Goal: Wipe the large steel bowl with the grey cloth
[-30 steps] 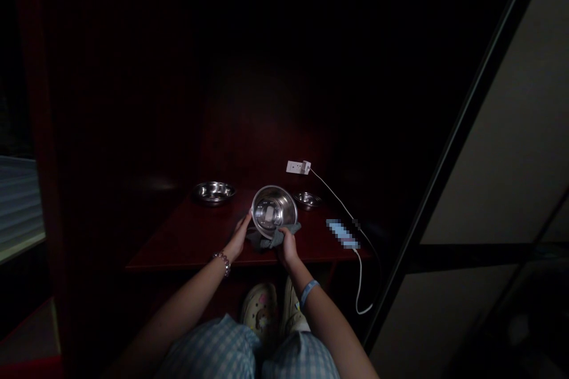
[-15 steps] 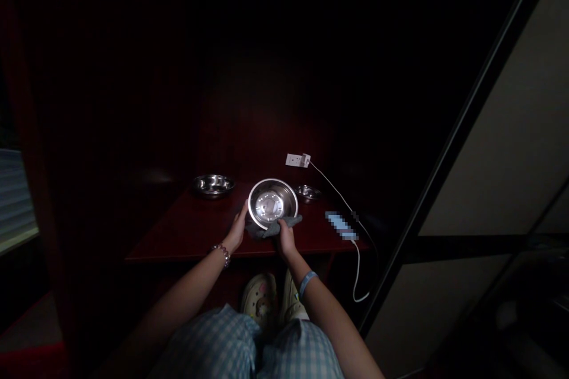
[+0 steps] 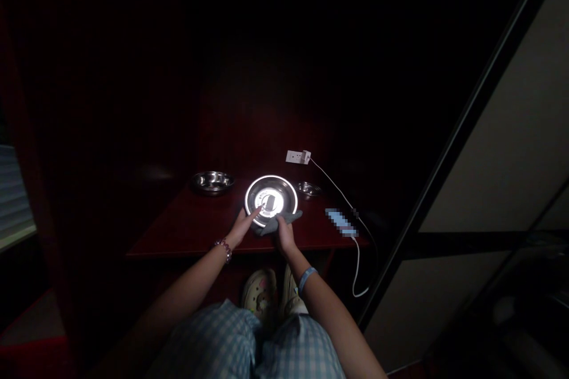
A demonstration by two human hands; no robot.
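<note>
A shiny steel bowl (image 3: 251, 194) is tilted toward me above the reddish-brown shelf, its bright inside showing. My left hand (image 3: 241, 228) grips its near left rim, with the thumb reaching over the edge into the bowl. At the near right rim, my right hand (image 3: 285, 233) is closed on a grey cloth (image 3: 270, 225) and the bowl's edge, thumb on top. The cloth is bunched along the near side of the bowl. Fingers under the bowl are hidden.
On the shelf (image 3: 173, 231) stand a wide steel bowl (image 3: 212, 182) at left and a smaller steel bowl (image 3: 308, 190) behind at right. A blurred blue device (image 3: 341, 222) lies right, with a white cable (image 3: 358, 266). A charger (image 3: 306, 157) sits in the wall socket (image 3: 293, 157).
The bowl has turned slightly and its inside reflects more brightly. My left thumb has moved from the outer side over the rim into the bowl. The right hand stays with the cloth.
</note>
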